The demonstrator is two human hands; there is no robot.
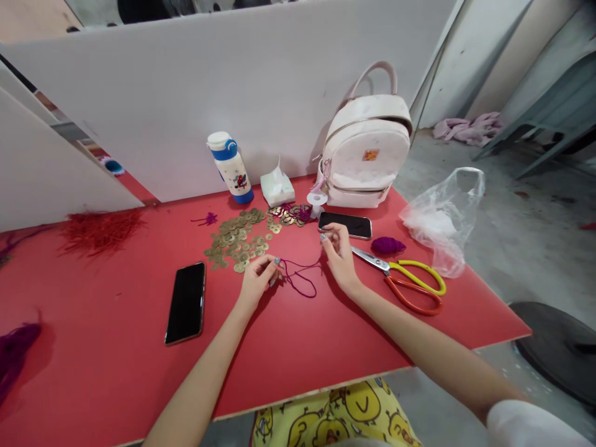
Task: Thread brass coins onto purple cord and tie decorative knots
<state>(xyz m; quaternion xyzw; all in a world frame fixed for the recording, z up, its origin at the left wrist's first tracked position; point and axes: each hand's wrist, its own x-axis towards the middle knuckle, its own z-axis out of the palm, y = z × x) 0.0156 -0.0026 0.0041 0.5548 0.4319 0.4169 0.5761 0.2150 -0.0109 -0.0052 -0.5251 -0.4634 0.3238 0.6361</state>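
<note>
A thin purple cord hangs in a loop between my two hands, above the red tabletop. My left hand pinches one side of it between thumb and fingertips, beside a spread of brass-coloured coins with holes. On the other side, my right hand has its thumb and forefinger closed on the cord's far end. Just beyond that hand lies a dark-screened phone. To its right are scissors with yellow and red handles and a small bundle of purple yarn.
Along the back stand a white and blue bottle, a tissue pack, a white spool and a white backpack. Another phone and red fringe lie left. A clear plastic bag sits at the right edge.
</note>
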